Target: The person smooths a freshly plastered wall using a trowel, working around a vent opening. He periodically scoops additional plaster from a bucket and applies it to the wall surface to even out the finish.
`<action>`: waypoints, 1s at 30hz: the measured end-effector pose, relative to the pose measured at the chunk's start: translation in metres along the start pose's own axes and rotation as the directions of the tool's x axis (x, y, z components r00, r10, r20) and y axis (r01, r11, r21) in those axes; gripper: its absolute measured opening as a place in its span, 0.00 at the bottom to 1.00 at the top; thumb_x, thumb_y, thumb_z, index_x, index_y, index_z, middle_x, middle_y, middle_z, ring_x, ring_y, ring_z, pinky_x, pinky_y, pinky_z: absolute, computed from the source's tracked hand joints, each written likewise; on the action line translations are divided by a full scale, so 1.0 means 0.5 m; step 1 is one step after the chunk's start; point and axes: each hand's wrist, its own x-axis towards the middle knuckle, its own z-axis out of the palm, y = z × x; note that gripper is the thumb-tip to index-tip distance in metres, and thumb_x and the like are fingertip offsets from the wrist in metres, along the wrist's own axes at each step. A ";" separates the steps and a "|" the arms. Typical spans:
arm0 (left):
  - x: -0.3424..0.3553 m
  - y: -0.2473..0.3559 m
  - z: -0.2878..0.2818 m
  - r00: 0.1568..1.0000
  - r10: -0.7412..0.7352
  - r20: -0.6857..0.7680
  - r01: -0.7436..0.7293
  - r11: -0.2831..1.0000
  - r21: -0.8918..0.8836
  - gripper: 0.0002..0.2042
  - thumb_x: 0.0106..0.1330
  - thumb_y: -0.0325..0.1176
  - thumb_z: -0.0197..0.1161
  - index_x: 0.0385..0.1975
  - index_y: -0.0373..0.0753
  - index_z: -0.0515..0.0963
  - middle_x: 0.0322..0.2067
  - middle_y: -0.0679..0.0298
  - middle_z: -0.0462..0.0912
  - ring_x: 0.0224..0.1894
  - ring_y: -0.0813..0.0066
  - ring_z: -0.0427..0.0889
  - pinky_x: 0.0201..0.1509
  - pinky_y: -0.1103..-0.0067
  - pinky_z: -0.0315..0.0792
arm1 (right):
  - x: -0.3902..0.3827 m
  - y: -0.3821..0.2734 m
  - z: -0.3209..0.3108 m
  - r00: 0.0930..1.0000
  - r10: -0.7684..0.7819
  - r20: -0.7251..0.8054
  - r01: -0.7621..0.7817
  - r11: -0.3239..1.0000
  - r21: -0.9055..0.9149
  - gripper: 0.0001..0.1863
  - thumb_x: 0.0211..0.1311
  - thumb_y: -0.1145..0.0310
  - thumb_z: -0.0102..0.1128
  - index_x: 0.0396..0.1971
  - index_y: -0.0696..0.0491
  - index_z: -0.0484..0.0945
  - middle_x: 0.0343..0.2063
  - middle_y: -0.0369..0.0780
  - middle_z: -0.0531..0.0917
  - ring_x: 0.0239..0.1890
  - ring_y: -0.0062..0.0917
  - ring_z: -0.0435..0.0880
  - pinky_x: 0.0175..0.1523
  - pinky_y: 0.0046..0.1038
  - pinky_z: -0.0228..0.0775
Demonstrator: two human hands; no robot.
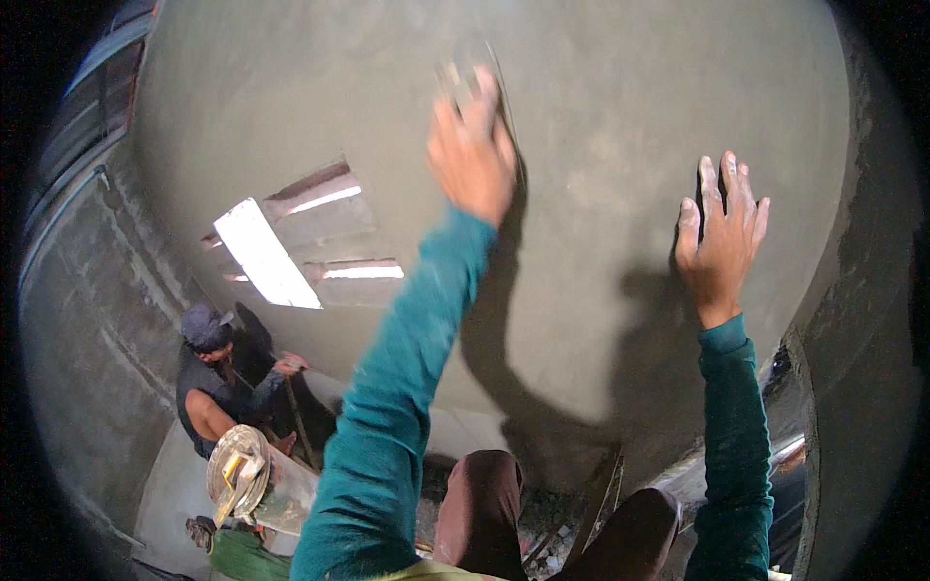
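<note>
My left hand point(472, 160) is raised against a grey, freshly smoothed plaster wall point(601, 116). Its fingers wrap round a plastering trowel point(500, 82), smeared by motion, with a thin edge running along the hand's right side. Farther right, my right hand point(722, 237) has its fingers spread, whitened with plaster, and holds nothing. It is at the wall; whether the palm presses on it I cannot tell. Both forearms wear teal sleeves point(383, 416), and their shadows fall on the plaster.
A bucket point(291, 494) with tools at its mouth stands lower left. Beside it a person point(223, 378) in a dark cap crouches, gripping a stick. Another person's green garment point(247, 557) shows below. Slotted openings point(320, 198) pierce the wall. Rubble point(552, 547) lies beneath my knees.
</note>
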 end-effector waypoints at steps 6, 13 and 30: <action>-0.032 0.083 -0.010 0.980 -0.038 0.196 0.066 0.988 -0.139 0.29 0.61 0.22 0.63 0.65 0.50 0.77 0.60 0.43 0.75 0.50 0.42 0.81 0.51 0.62 0.80 | -0.001 0.006 0.027 1.000 0.023 -0.008 -0.023 0.999 0.041 0.28 0.66 0.66 0.58 0.68 0.48 0.73 0.72 0.44 0.68 0.76 0.42 0.62 0.78 0.60 0.41; -0.103 0.129 -0.009 0.960 0.069 0.272 0.005 0.966 -0.260 0.37 0.52 0.19 0.69 0.67 0.52 0.76 0.62 0.46 0.74 0.51 0.48 0.81 0.50 0.64 0.81 | -0.007 0.025 0.005 0.998 0.002 0.057 -0.006 0.998 0.068 0.27 0.67 0.66 0.56 0.66 0.52 0.74 0.71 0.46 0.69 0.74 0.43 0.63 0.78 0.57 0.42; 1.117 0.095 0.237 0.993 0.117 0.010 -0.112 0.971 -0.212 0.18 0.63 0.27 0.60 0.53 0.41 0.83 0.44 0.50 0.79 0.40 0.50 0.82 0.35 0.61 0.80 | 0.717 -0.156 -0.144 0.997 0.024 0.076 -0.048 0.942 0.332 0.25 0.68 0.68 0.56 0.64 0.57 0.73 0.47 0.51 0.78 0.48 0.48 0.75 0.56 0.47 0.66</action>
